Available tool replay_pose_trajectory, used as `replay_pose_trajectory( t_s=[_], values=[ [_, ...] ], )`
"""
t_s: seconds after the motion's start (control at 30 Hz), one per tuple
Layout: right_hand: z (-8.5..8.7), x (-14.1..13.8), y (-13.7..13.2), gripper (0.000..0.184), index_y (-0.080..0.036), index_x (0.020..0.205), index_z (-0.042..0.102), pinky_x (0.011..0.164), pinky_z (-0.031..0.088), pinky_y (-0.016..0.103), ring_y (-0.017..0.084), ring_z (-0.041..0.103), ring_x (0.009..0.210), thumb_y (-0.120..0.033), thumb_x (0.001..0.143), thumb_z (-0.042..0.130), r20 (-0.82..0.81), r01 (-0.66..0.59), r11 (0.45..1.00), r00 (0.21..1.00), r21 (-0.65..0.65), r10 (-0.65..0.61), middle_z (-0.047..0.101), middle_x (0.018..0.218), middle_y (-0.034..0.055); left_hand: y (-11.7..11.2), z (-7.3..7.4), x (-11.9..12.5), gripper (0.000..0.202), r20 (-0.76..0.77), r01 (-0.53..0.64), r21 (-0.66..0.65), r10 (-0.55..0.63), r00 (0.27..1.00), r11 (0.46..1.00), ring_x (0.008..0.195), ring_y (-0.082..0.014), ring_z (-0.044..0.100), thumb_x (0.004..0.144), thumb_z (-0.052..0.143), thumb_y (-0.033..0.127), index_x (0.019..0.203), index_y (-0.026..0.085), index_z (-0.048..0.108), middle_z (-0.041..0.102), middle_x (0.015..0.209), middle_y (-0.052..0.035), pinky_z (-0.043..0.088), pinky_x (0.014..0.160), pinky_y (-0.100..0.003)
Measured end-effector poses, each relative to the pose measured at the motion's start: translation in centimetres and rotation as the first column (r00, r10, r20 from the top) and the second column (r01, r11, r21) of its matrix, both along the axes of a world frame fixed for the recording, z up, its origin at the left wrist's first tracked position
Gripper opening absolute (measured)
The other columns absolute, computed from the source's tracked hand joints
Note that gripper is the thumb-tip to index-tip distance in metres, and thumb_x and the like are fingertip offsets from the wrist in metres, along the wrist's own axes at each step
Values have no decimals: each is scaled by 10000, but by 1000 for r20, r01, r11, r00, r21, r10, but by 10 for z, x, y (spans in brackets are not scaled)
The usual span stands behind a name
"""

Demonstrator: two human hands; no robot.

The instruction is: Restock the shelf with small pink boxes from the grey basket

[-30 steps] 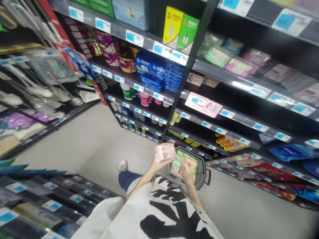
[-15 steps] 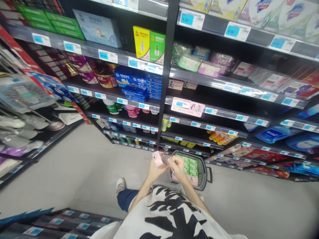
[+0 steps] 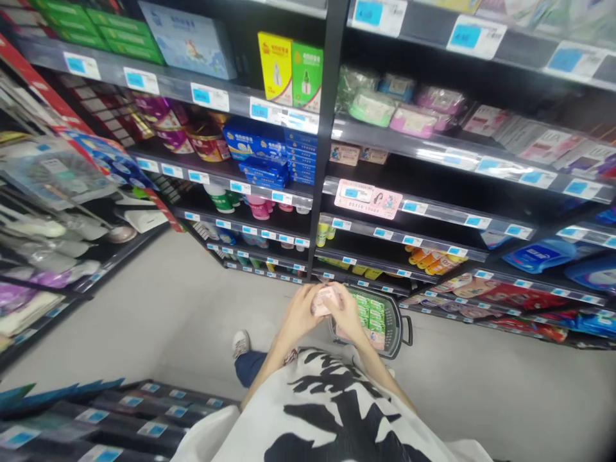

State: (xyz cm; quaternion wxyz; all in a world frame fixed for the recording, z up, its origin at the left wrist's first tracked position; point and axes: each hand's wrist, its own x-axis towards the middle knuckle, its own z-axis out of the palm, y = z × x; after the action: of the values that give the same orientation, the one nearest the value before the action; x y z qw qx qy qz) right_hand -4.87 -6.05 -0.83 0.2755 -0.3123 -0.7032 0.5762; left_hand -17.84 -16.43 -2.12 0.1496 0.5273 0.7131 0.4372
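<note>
A small pink box (image 3: 325,300), printed on its face, is held between both hands in front of my body. My left hand (image 3: 302,312) wraps its left side, and my right hand (image 3: 345,313) grips it from the right with the thumb over the front. Just beyond and to the right, a dark grey shopping basket (image 3: 397,330) stands on the floor, holding several green packs (image 3: 370,313) and pink boxes (image 3: 375,338). My hands cover part of its left side. Similar pink boxes (image 3: 344,154) sit on the shelf ahead.
Shelves with price tags rise ahead, carrying blue boxes (image 3: 260,144), yellow and green cartons (image 3: 275,67), soap dishes (image 3: 373,106) and blue bottles (image 3: 539,255). Another rack (image 3: 52,301) stands at left, and a low shelf unit (image 3: 125,417) is behind me at lower left. Grey floor (image 3: 192,301) lies between.
My right hand has closed around the pink box, which has turned so its printed face shows. Both hands have shifted slightly, and the view has tilted a little.
</note>
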Motion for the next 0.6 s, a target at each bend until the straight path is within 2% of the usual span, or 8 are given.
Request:
replay_pose_trajectory(
  t_s=[0.1, 0.17, 0.33, 0.47, 0.6],
  values=[
    [-3, 2, 1, 453, -226, 1175, 661, 530, 560, 293, 200, 675, 737, -514, 831, 726, -139, 70, 961, 984, -267, -110, 729, 1031, 46, -3, 10, -1, 643, -29, -12, 138, 16, 999, 990, 1238, -281, 605, 784, 819, 331, 1369, 240, 568, 579, 1336, -116, 529, 1063, -438],
    [-2, 2, 0, 476, -218, 1152, 668, 454, 514, 274, 190, 654, 669, -567, 832, 719, -189, 120, 911, 960, -395, -208, 728, 948, 40, -4, 15, -1, 632, -35, -39, 235, 48, 998, 971, 1238, -273, 608, 795, 832, 365, 1356, 228, 576, 579, 1321, -120, 532, 1068, -434],
    [5, 3, 1, 452, -206, 1115, 676, 436, 483, 254, 179, 646, 653, -541, 817, 737, -251, 187, 845, 903, -501, -349, 731, 925, 42, -4, 22, -1, 640, 13, -71, 324, 70, 997, 943, 1192, -263, 640, 765, 878, 416, 1305, 213, 602, 620, 1266, -120, 582, 990, -410],
    [2, 3, 4, 447, -244, 1165, 652, 433, 464, 241, 167, 642, 656, -534, 833, 728, -289, 129, 822, 897, -554, -335, 729, 963, 16, -2, 26, -2, 667, 92, -49, 412, 12, 996, 910, 1174, -261, 651, 716, 915, 428, 1270, 205, 619, 655, 1242, -129, 607, 913, -381],
    [-10, -2, 10, 413, -251, 1133, 690, 529, 507, 231, 147, 646, 700, -539, 842, 740, -296, 41, 777, 911, -628, -287, 725, 935, -6, 2, 31, 2, 696, 149, -51, 473, -22, 989, 880, 1122, -264, 674, 664, 950, 418, 1245, 200, 634, 710, 1185, -129, 606, 891, -392]
  ],
)
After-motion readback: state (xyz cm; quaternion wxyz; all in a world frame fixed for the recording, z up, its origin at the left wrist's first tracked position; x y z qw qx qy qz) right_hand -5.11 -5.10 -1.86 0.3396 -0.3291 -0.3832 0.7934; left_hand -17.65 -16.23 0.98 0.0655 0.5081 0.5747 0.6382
